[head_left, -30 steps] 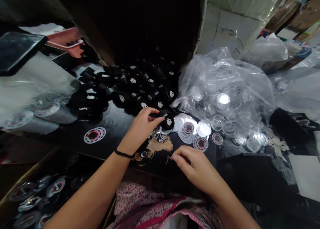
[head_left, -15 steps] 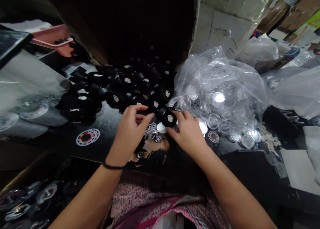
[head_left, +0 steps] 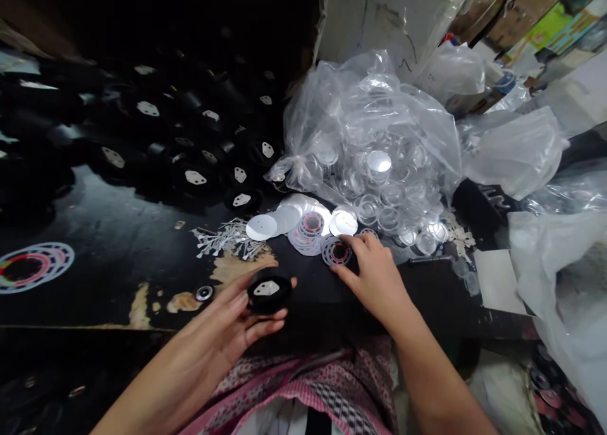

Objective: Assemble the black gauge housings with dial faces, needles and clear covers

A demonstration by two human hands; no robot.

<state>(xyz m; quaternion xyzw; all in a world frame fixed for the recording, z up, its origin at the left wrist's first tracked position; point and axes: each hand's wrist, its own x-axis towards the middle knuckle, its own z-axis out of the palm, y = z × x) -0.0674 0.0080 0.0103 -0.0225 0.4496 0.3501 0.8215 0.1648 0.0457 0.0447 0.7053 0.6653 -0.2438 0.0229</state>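
Just below the middle of the frame, the left hand [head_left: 225, 324] holds a black case [head_left: 269, 289], its pale plate facing up; the thumb lies along the case's left side, one fingertip shows past the right edge, and other fingers curl loosely underneath, slightly spread. Right of centre, the right hand [head_left: 372, 274] has its thumb and forefinger parted at the right edge of a patterned dial [head_left: 336, 250], both touching or nearly so; whether they pinch it, or the dial is lifted off the table [head_left: 161, 255], cannot be told. More dials [head_left: 304, 242] lie overlapped just left of that one, beside white discs [head_left: 262, 227] and a heap of pins [head_left: 225, 240]. Near the left wrist sits a small ring [head_left: 205, 293]. Other cases [head_left: 194, 177] fill the upper left, and a clear bag [head_left: 360, 100] rises upper right of centre, over clear lids [head_left: 391, 195].
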